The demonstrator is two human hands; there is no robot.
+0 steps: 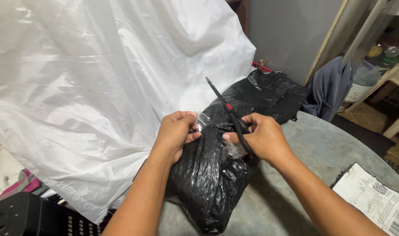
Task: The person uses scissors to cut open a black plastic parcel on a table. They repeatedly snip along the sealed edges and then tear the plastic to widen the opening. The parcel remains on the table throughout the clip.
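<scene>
A black plastic-wrapped parcel (208,179) lies on a round grey table (313,153). My left hand (175,133) pinches a strip of clear tape or film at the parcel's top edge. My right hand (263,137) grips a pair of black scissors (228,109) with a red pivot. Its blades point up and to the left, closed or nearly closed, above the parcel's top. A second black plastic parcel (269,94) lies behind the first.
A large white plastic sack (99,78) fills the left side and rests against the table. A white parcel with a printed label (374,199) lies at the right edge. Grey cloth (328,87) hangs beyond the table, near a plastic chair (396,76).
</scene>
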